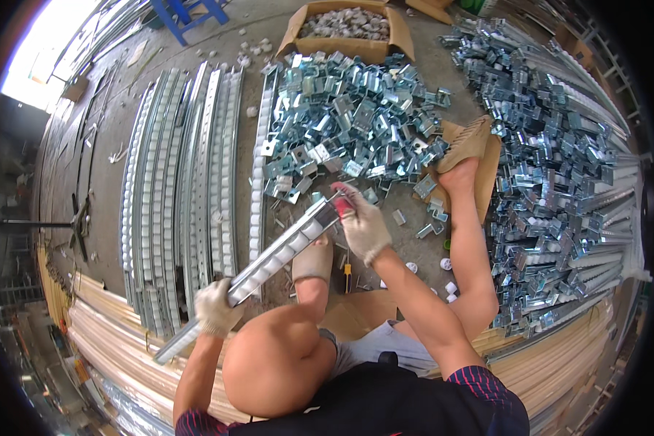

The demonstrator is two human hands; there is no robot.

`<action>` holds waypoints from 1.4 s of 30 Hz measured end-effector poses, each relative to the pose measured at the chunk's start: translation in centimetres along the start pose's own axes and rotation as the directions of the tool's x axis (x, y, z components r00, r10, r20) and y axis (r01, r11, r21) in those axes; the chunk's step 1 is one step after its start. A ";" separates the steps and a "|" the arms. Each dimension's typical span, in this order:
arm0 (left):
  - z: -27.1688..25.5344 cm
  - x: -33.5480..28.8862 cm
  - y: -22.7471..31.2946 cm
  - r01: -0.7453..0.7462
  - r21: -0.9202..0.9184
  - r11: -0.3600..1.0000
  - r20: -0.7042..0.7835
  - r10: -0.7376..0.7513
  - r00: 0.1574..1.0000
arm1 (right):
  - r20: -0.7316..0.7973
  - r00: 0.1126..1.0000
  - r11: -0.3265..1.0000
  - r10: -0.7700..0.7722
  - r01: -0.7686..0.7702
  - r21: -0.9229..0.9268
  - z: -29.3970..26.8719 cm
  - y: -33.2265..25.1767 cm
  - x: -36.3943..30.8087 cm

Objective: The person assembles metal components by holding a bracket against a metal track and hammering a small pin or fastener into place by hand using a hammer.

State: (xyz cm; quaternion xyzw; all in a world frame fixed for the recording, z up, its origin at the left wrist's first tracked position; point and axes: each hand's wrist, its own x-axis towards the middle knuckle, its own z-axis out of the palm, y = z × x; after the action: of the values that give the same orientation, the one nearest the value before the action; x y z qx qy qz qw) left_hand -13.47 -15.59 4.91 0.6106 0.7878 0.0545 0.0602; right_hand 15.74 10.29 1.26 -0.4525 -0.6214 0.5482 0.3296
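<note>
A long metal roller track (pixel 277 256) with a row of white rollers lies slantwise across my lap, its upper end pointing right. My left hand (pixel 217 308), in a pale knit glove, is closed around its lower part. At the upper end is my right hand (pixel 365 227), gloved too, with red at the fingers; the fingers are closed on the track's end. Whether they also pinch a small part there I cannot make out. Just beyond lies a heap of bent zinc-coloured brackets (pixel 352 120). A yellow-handled tool (pixel 347 277) is on the floor between my legs.
Several roller tracks (pixel 185 196) lie side by side at the left. An open cardboard box (pixel 407 40) of small parts stands at the far side. More tracks with brackets on their ends (pixel 545 182) are piled at the right. Wrapped long bundles (pixel 123 338) lie near me.
</note>
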 end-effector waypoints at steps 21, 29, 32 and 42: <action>-8.8 11.1 4.2 -0.236 0.303 0.923 0.088 0.219 0.972 | 0.203 0.949 0.370 -0.241 0.283 -0.885 -7.3 -3.0 -4.1; -7.6 16.0 11.4 -0.581 0.192 0.791 0.351 0.498 0.793 | 0.541 0.829 0.840 0.140 0.190 -0.509 -7.7 0.8 -5.9; -7.4 17.1 16.2 -0.730 0.133 0.670 0.008 0.736 0.677 | 0.280 0.937 0.880 0.209 -0.055 -0.473 -10.0 2.7 -12.4; 2.6 12.4 5.6 -0.093 -0.126 0.988 -0.096 0.081 0.992 | -0.314 0.899 0.899 0.305 -0.163 0.406 -14.2 0.4 -12.5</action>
State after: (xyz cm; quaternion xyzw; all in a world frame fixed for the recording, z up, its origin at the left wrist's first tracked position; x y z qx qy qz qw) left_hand -10.80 -2.20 2.91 0.6361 0.7570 0.1361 0.0618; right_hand 33.30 4.18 4.50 -0.5501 -0.3736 0.5961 0.4500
